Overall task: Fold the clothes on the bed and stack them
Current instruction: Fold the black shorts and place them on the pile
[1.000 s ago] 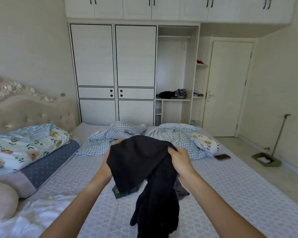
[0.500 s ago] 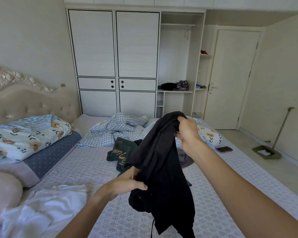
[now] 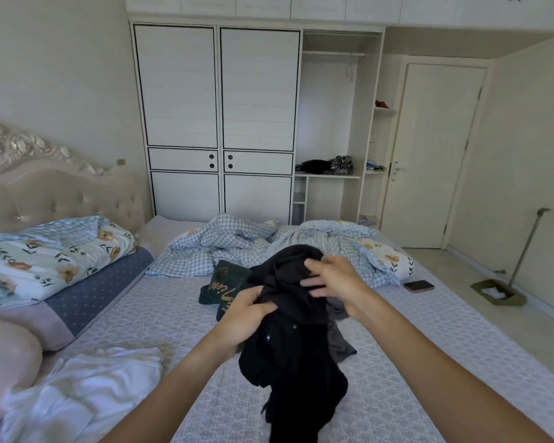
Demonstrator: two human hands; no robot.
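Black garment (image 3: 293, 340) is held up over the middle of the bed (image 3: 429, 362), bunched at the top, lower part hanging down toward the sheet. Left hand (image 3: 247, 318) grips a fold of it, fingers curled into the fabric. Right hand (image 3: 336, 282) is at the upper bunch, fingers blurred; cannot tell if it pinches the cloth or only touches it. Dark green shirt (image 3: 219, 286) with pale lettering lies crumpled on the sheet just behind the black garment. Grey cloth (image 3: 339, 343) lies on the sheet, partly hidden by the black garment. White garment (image 3: 84, 388) lies heaped near the left edge. Blue checked quilt (image 3: 269, 247) is rumpled across the far end. Floral pillow (image 3: 45, 257) sits by the headboard at left. Phone (image 3: 419, 286) lies on the bed's right side, well apart from the hands.
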